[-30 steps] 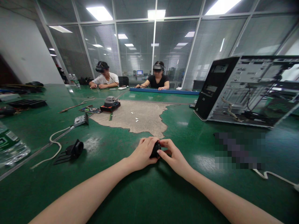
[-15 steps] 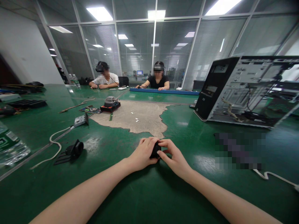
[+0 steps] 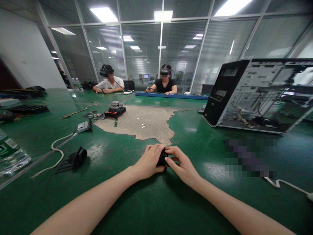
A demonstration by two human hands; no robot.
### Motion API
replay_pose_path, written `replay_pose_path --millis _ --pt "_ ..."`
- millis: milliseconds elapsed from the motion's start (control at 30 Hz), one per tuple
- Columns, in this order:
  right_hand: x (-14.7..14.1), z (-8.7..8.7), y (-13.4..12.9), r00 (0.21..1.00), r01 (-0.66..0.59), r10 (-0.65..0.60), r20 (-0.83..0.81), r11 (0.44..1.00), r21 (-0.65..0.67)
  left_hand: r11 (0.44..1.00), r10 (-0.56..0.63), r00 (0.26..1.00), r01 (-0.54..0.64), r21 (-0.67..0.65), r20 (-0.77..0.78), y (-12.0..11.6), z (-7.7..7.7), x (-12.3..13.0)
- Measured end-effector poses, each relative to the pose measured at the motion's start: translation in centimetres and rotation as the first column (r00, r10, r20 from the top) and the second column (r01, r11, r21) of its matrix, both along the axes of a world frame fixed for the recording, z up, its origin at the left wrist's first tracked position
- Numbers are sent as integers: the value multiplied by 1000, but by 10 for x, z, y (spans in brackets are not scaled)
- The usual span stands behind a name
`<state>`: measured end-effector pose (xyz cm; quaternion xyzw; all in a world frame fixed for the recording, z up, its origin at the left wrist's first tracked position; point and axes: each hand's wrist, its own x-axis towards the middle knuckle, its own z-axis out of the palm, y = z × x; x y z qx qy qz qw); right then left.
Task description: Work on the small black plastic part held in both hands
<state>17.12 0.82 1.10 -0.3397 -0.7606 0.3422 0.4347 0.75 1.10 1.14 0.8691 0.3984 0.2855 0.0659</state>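
head view: left hand (image 3: 151, 159) clamped round a small rounded black part (image 3: 161, 159), low over a glossy green table (image 3: 146, 209), contact unclear; right hand (image 3: 180, 160) pinches its right edge, thumb and fingertips. could slip or twist if that pinch loosens, fingers hide most of it. black pronged plastic piece (image 3: 77, 158) off left; open black-and-silver computer tower case (image 3: 217, 98) likely blocks reach far right.
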Motion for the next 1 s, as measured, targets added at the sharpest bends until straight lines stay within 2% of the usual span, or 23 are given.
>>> replay_pose_path --millis 100,300,433,633,700,900,1000 --pt "0 -1 1 1000 19 -19 2 999 35 1000 2 1000 -2 -2 2 0 0 0" --pt "-2 -1 1 1000 10 -10 10 997 -75 1000 3 1000 -3 -1 5 0 0 0" --pt "-1 1 1 999 -13 18 50 995 -99 1000 3 1000 -3 -4 3 0 0 0" --pt "0 1 2 999 23 -24 29 999 34 1000 -4 1000 4 2 1 -1 1 0" --pt "0 0 2 999 28 -29 21 999 38 1000 -1 1000 1 5 3 0 1 0" --pt "-1 1 1 1000 16 -16 -1 994 -110 1000 6 1000 -6 -2 9 0 0 0" --pt "-2 2 1 1000 -9 9 4 990 -140 1000 1 1000 -1 -12 8 0 1 0"
